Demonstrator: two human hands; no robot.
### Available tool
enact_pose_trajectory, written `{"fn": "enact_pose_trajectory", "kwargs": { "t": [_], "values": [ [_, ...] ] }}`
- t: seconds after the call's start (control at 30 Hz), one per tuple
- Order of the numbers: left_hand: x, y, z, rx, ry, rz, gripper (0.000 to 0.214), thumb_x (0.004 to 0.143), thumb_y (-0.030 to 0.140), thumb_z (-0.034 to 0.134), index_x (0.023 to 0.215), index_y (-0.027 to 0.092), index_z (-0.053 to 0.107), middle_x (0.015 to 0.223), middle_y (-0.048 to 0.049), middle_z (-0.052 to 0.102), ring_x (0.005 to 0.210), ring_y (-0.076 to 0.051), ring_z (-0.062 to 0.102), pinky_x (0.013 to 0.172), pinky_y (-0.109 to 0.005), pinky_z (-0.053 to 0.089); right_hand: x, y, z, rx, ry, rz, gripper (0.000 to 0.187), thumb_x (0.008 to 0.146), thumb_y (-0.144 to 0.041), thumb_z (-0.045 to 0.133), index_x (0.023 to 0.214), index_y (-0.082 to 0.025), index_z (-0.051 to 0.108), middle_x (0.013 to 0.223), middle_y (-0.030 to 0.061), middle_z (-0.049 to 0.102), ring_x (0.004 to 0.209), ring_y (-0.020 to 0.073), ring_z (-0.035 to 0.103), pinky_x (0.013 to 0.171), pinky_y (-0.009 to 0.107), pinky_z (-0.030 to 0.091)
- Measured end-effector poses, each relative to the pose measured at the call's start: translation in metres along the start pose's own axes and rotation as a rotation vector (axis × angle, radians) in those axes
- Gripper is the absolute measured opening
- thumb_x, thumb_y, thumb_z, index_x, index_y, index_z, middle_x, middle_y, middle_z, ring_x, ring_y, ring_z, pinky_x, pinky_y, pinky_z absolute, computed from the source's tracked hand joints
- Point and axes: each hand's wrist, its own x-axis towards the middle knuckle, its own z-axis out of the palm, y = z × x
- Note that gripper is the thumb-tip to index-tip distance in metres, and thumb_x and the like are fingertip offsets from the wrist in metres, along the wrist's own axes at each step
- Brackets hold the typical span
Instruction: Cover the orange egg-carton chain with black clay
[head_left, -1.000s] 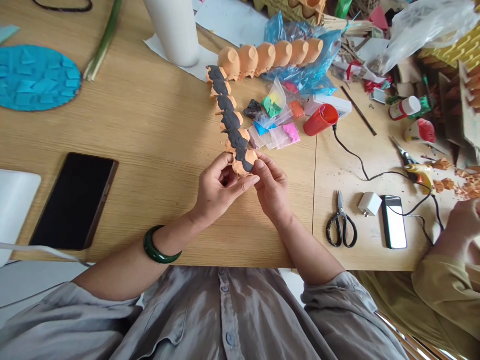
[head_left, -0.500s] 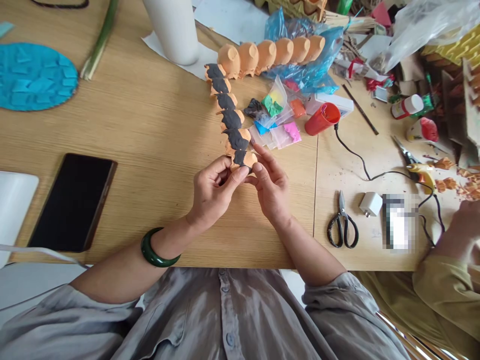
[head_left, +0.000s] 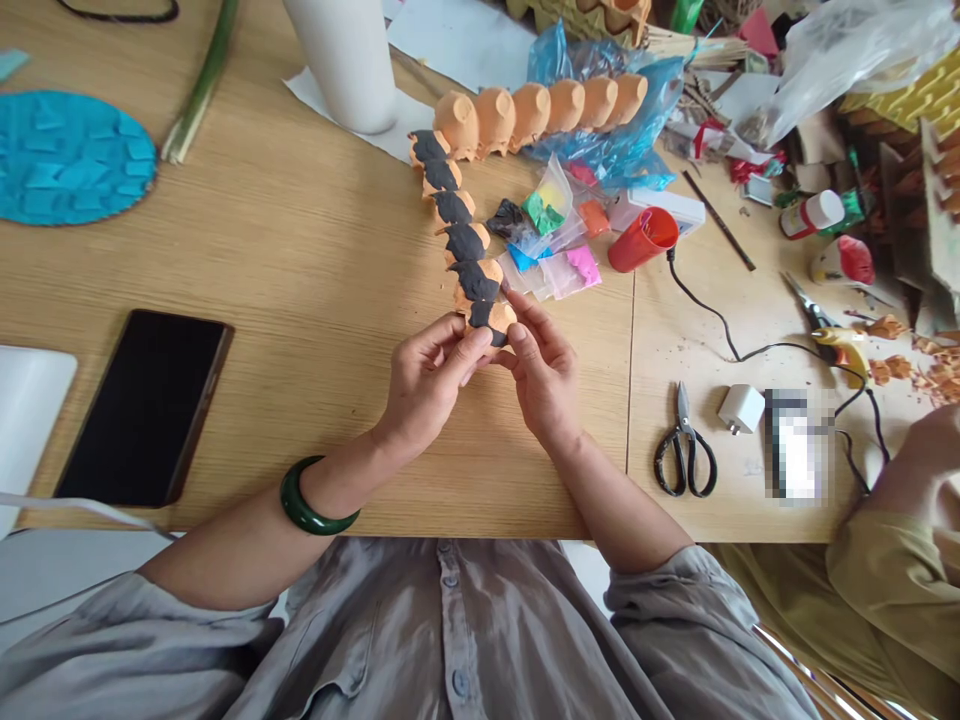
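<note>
An egg-carton strip (head_left: pixel 474 284), orange with a dark clay-like layer on its cups, runs away from me over the table. My left hand (head_left: pixel 431 375) pinches its near end, thumb on top and the other fingers partly hidden underneath. From the right, my right hand (head_left: pixel 545 370) grips the same end cup, its thumb at the edge and its index finger stretched along the side. At the far end of this strip, a plain orange egg-carton strip (head_left: pixel 531 115) lies crosswise. Packets of coloured clay (head_left: pixel 546 212) lie right of the strip.
A red cup (head_left: pixel 643 240), black-handled scissors (head_left: pixel 684 445), a white plug adapter (head_left: pixel 741 408) and a glue gun (head_left: pixel 844 350) with its cable are on the right. A phone (head_left: pixel 146 405) and a blue oval piece (head_left: pixel 75 158) lie left. Another person's arm (head_left: pixel 911 480) rests at the right edge.
The near end of the strip has shifted slightly right and tilted a little between my fingers. My left fingers have moved slightly; both hands keep their hold.
</note>
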Motion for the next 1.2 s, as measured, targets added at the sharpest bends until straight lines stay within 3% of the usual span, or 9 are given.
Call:
{"fn": "enact_pose_trajectory", "kwargs": {
  "t": [0.1,0.2,0.37,0.5,0.67,0.83,0.93,1.1,1.2],
  "values": [
    [0.003,0.000,-0.001,-0.023,-0.028,-0.033,0.044,0.097,0.047,0.076,0.066,0.020,0.060,0.062,0.0015,0.043,0.059,-0.012,0.038,0.057,-0.029,0.038,0.002,0.000,-0.001,0.008,0.022,-0.005,0.051,0.094,-0.056,0.082,0.135,-0.029,0.070,0.136,0.0050,0.080,0.102,0.0192,0.080,0.082,0.035,0.074],
    [0.006,0.001,-0.002,-0.055,0.003,-0.091,0.053,0.097,0.055,0.071,0.061,0.021,0.052,0.059,-0.0005,0.043,0.057,-0.013,0.038,0.052,-0.032,0.029,0.002,0.001,-0.002,0.010,0.034,0.002,0.052,0.092,-0.058,0.084,0.133,-0.028,0.072,0.129,0.0042,0.081,0.103,0.0192,0.079,0.083,0.036,0.074],
    [0.007,0.000,-0.003,-0.050,0.024,-0.105,0.054,0.095,0.053,0.074,0.060,0.021,0.048,0.058,-0.0002,0.043,0.058,-0.013,0.040,0.054,-0.032,0.030,0.001,0.003,-0.002,-0.033,0.036,0.010,0.052,0.092,-0.061,0.082,0.132,-0.029,0.074,0.123,0.0038,0.080,0.105,0.0206,0.078,0.089,0.041,0.073],
    [0.006,-0.002,-0.003,0.000,0.029,-0.082,0.051,0.091,0.048,0.080,0.059,0.021,0.051,0.059,0.0005,0.044,0.058,-0.013,0.040,0.054,-0.032,0.031,0.000,0.002,-0.001,-0.079,0.029,0.001,0.048,0.093,-0.064,0.079,0.126,-0.031,0.076,0.120,0.0030,0.080,0.105,0.0213,0.078,0.092,0.044,0.072],
    [0.006,-0.004,-0.004,-0.006,0.079,-0.088,0.050,0.088,0.047,0.086,0.058,0.022,0.055,0.059,0.0019,0.042,0.057,-0.012,0.037,0.051,-0.030,0.031,-0.004,-0.004,0.006,-0.074,0.080,-0.039,0.043,0.085,-0.065,0.088,0.108,-0.030,0.082,0.117,0.0025,0.082,0.107,0.0203,0.078,0.090,0.037,0.072],
    [0.007,-0.005,-0.004,-0.050,0.113,-0.097,0.040,0.084,0.049,0.091,0.063,0.023,0.067,0.061,0.0023,0.048,0.056,-0.010,0.035,0.051,-0.030,0.031,-0.008,-0.009,0.010,-0.105,0.073,-0.072,0.035,0.089,-0.060,0.087,0.107,-0.030,0.082,0.120,0.0029,0.082,0.116,0.0218,0.078,0.100,0.041,0.071],
    [0.008,-0.008,-0.003,-0.048,0.099,-0.103,0.049,0.085,0.055,0.090,0.062,0.022,0.062,0.059,0.0025,0.045,0.055,-0.010,0.036,0.051,-0.031,0.031,-0.007,-0.007,0.009,-0.121,0.090,-0.058,0.042,0.086,-0.064,0.088,0.109,-0.029,0.081,0.121,0.0035,0.082,0.117,0.0226,0.078,0.105,0.043,0.070],
    [0.009,-0.003,-0.001,-0.117,0.047,-0.146,0.058,0.092,0.070,0.077,0.069,0.022,0.056,0.062,0.0016,0.046,0.053,-0.011,0.039,0.047,-0.030,0.028,-0.003,-0.003,0.007,-0.096,0.085,-0.042,0.048,0.086,-0.067,0.087,0.112,-0.027,0.080,0.112,0.0029,0.083,0.103,0.0195,0.079,0.095,0.038,0.071],
    [0.009,0.005,0.002,-0.185,0.071,-0.197,0.050,0.096,0.056,0.073,0.066,0.020,0.054,0.060,0.0013,0.046,0.053,-0.010,0.042,0.047,-0.026,0.031,-0.002,-0.004,0.007,-0.064,0.080,-0.052,0.046,0.086,-0.064,0.088,0.111,-0.026,0.080,0.111,0.0025,0.083,0.101,0.0188,0.079,0.091,0.036,0.071]
  ]
}}
